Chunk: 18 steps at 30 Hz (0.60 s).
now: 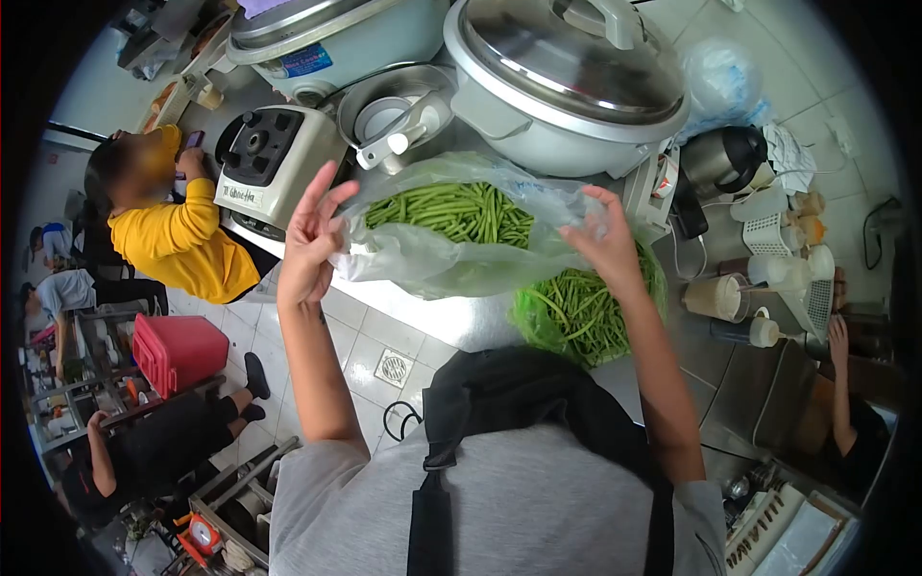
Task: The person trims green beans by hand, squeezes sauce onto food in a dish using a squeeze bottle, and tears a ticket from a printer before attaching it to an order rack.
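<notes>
A clear plastic bag point(437, 269) lies open on the steel counter, with cut green beans point(461, 213) showing through its mouth. My left hand point(317, 235) is at the bag's left edge, thumb and some fingers pinching the plastic while other fingers stick up. At the right edge my right hand point(603, 240) holds the plastic between thumb and fingers. Below my right wrist sits a green bag point(528, 312) of long uncut beans point(581, 312), partly covered by my forearm.
Behind the bag stand a large lidded cooker point(567, 125), a blender base point(274, 163) and a metal bowl point(355, 101). A kettle point(725, 158) and containers are at right. A person in yellow point(182, 235) sits left; other people stand farther off.
</notes>
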Each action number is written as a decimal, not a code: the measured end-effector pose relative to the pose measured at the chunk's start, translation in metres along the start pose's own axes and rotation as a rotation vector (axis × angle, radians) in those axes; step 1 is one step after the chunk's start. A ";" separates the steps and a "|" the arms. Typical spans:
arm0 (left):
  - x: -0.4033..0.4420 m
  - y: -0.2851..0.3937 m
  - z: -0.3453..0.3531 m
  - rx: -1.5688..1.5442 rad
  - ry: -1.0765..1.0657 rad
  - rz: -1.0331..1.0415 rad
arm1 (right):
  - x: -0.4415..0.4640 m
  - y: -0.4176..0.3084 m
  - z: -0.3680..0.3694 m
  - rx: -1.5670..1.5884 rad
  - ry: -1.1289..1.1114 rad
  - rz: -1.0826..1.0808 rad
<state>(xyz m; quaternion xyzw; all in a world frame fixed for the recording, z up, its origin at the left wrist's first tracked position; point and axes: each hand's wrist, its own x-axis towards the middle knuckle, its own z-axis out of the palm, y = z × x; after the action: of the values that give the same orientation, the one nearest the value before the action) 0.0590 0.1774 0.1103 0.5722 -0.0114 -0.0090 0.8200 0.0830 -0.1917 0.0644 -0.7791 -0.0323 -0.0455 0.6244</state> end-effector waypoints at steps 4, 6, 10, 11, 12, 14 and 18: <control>-0.012 -0.002 0.014 0.109 0.158 -0.095 | 0.006 -0.014 0.005 -0.364 -0.176 0.178; -0.008 0.002 0.024 0.449 0.175 -0.083 | 0.018 -0.025 0.008 -0.558 -0.281 0.244; 0.001 0.002 0.042 1.365 0.321 0.144 | 0.030 -0.016 0.020 -0.758 -0.139 -0.110; 0.001 0.002 0.042 1.468 0.351 0.101 | 0.031 -0.014 0.021 -0.780 -0.153 -0.141; 0.002 0.001 0.041 1.569 0.380 0.057 | 0.033 -0.017 0.024 -0.800 -0.167 -0.173; 0.009 -0.006 0.019 1.671 0.201 -0.137 | 0.034 -0.023 0.030 -0.804 -0.211 -0.149; 0.028 -0.025 -0.018 0.968 -0.031 -0.340 | 0.050 -0.021 0.040 -0.764 -0.421 0.046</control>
<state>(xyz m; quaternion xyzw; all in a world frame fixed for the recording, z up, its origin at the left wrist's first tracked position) 0.0872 0.1852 0.0810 0.8799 0.0671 -0.1445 0.4477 0.1316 -0.1488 0.0816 -0.9470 -0.1223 0.1197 0.2719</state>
